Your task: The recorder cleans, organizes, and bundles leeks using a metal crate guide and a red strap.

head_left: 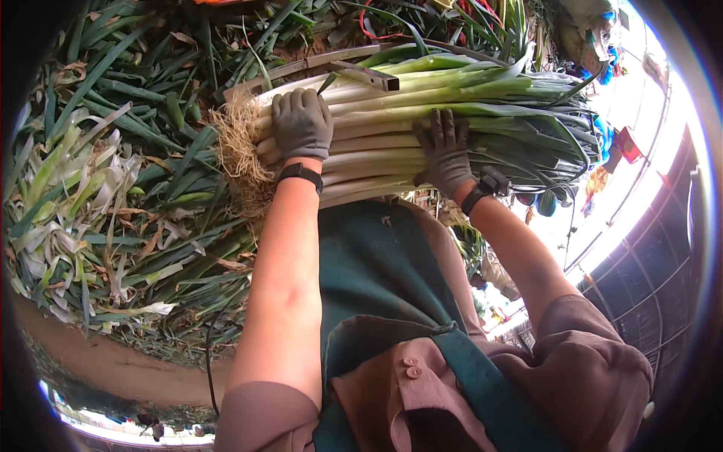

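Starting at the left edge of my view, a thick heap of trimmed green and pale leaf scraps (113, 188) covers the ground, which reads as stripped outer leaves let fall beside the work. Just right of it hangs the tangled tan root fringe (239, 154) of a big bundle of long leeks with white shanks and dark green tops (422, 124). The bundle lies crosswise in front of my body, roots to my left and leaves fanning out to my right, resting on a grey metal frame (361, 71) whose bars show above the stalks.

My left hand (302, 123), in a grey knit glove with a black strap at the wrist, is laid flat with fingers curled over the white shanks close to the root end. I judge that grip sits there because the shanks are firm and the ends line up at that side. My right hand (444, 151), gloved the same way, presses spread fingers on the stalks farther along, where white turns to green. The two hands are well apart, both bearing down on the bundle, probably to keep the stalks packed together and level.

Below them my dark green apron (376, 279) hangs over a dusty pink shirt (595, 377). At the far right, greenhouse framing (648, 264) curves away.
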Available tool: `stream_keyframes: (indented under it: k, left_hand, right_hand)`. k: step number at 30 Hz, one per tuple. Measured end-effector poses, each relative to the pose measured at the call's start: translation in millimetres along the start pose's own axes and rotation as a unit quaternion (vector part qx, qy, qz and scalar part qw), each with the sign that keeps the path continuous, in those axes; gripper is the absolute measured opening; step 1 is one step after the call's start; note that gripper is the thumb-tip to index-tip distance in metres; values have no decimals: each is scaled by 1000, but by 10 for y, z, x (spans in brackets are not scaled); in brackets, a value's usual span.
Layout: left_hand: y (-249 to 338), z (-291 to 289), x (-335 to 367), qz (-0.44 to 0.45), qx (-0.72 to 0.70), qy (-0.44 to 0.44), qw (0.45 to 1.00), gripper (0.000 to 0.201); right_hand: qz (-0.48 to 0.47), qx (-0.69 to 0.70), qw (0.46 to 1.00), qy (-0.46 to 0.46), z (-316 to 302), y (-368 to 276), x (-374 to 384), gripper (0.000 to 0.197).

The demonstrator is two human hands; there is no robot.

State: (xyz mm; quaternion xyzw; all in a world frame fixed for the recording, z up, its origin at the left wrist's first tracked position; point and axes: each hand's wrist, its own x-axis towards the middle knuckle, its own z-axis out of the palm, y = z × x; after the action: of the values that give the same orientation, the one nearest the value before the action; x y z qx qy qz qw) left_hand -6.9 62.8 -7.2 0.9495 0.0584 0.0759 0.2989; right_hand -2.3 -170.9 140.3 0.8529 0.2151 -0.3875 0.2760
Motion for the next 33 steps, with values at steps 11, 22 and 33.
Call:
stream_keyframes:
  k: [11,22,33]
  left_hand:
    - [-52,-125,-23,-2,-11,-62,998,14]
    - [-195,-62,-157,-52,-84,-102,990,24]
    - [-181,-130,-177,-94,-126,-24,987,17]
  right_hand:
    - [-24,-38,999,27,98,19,3,114]
    - [-39,-32,944,327,1131,45,302,47]
    - [-101,220,958,154,-293,309,98,36]
